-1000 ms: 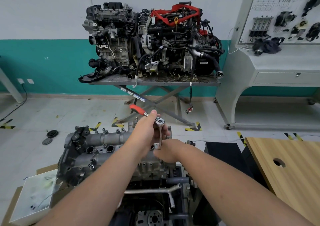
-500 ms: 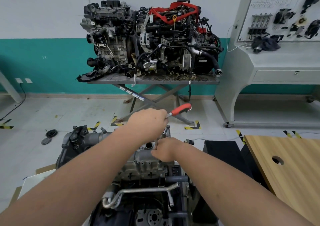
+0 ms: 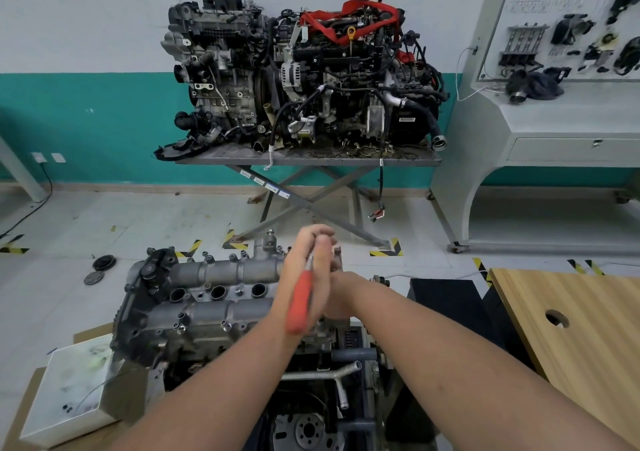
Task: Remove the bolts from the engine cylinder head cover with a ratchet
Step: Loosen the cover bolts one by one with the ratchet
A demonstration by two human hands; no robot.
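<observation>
The ratchet point(image 3: 300, 303) is held in the left hand point(image 3: 306, 270), whose grip is clenched round the tool near its head; the red handle points back towards the person and lies along the wrist, blurred by motion. The metal head of the ratchet is hidden behind the fingers. The right hand point(image 3: 341, 294) is placed just beside the left, touching it, low against the right end of the cylinder head cover point(image 3: 214, 291); its fingers are curled, but what is grasped there cannot be told, since the left hand covers them.

The cylinder head cover is seen as a grey cast part on top of the engine point(image 3: 242, 346) directly in front of the person, running from left to right. Three round plug wells are visible along its middle, and several small bolts point(image 3: 207, 258) are seen standing along its far edge and its near edge. A bent metal pipe point(image 3: 325, 376) is seen below the forearms, on the near side of the engine.

A white box point(image 3: 65, 391) is seen at the lower left, resting on cardboard. A wooden tabletop point(image 3: 571, 326) with a round hole is seen at the right. Farther back, two complete engines point(image 3: 304, 80) are carried on a grey scissor stand point(image 3: 308, 159) against a wall painted white above and teal below. A grey training console point(image 3: 554, 118) with mounted parts stands at the far right. Two dark round discs point(image 3: 98, 268) lie on the floor at the left.
</observation>
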